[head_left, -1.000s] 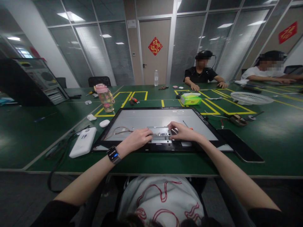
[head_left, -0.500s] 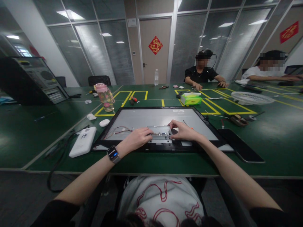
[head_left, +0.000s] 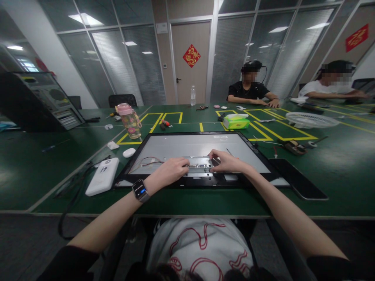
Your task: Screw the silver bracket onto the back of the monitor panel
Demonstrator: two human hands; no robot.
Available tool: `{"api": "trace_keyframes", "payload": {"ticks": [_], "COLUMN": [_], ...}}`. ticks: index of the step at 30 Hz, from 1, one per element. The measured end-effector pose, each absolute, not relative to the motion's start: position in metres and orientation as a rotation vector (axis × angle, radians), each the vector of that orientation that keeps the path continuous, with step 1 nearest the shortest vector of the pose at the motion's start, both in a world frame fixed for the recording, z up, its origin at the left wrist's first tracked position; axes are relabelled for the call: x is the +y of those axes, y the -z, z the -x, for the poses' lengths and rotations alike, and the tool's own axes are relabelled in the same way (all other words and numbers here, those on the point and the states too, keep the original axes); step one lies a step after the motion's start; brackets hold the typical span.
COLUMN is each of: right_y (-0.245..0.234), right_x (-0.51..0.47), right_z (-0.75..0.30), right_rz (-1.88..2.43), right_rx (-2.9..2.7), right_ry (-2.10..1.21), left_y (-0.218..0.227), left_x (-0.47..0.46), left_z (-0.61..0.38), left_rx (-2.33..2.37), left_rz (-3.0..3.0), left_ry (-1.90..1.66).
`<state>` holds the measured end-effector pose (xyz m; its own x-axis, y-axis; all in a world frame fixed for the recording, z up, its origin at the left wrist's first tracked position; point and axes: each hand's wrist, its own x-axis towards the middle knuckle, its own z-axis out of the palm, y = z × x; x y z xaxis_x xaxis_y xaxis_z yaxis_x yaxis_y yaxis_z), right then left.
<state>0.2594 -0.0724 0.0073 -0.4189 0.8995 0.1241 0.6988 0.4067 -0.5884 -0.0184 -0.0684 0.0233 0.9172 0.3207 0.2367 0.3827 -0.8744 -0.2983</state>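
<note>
A monitor panel lies face down on the green table, its grey back up inside a black frame. Near its front edge sits a small metal circuit-board cover. My left hand, a smartwatch on its wrist, grips the cover's left end with curled fingers. My right hand pinches the cover's right end, fingers bent onto it. Thin coloured wires run across the panel to the left of the cover. Under both hands the cover's ends are hidden.
A white power bank and cables lie left of the panel, a black slab right of it. Farther back are a pink-lidded bottle, a green tissue pack, a white fan guard and a computer case. Two people sit across the table.
My right hand has shifted slightly left onto the metal cover, and my fingers on both sides have closed in a little. The cover and panel stay where they were.
</note>
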Motion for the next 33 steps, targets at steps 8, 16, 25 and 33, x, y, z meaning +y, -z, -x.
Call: {"api": "trace_keyframes", "payload": {"ticks": [8, 16, 25, 33], "right_y": [-0.006, -0.003, -0.007, -0.025], "right_x": [-0.073, -0.073, -0.077, -0.068], "right_z": [-0.259, -0.263, -0.26, -0.301], "right_rz": [1.352, 1.31, 1.286, 1.541], "right_rx": [-2.228, -2.211, -2.202, -1.824], "right_ry": [-0.651, -0.678, -0.71, -0.477], "left_y": [-0.039, -0.025, -0.023, -0.028], "left_x": [-0.073, -0.063, -0.064, -0.065], "left_z": [-0.009, -0.042, -0.045, -0.045], "left_rx": [-0.623, -0.475, -0.395, -0.396], "left_rz": [2.867, 2.951, 2.841, 2.859], "left_ry": [0.294, 0.377, 0.366, 0.348]}}
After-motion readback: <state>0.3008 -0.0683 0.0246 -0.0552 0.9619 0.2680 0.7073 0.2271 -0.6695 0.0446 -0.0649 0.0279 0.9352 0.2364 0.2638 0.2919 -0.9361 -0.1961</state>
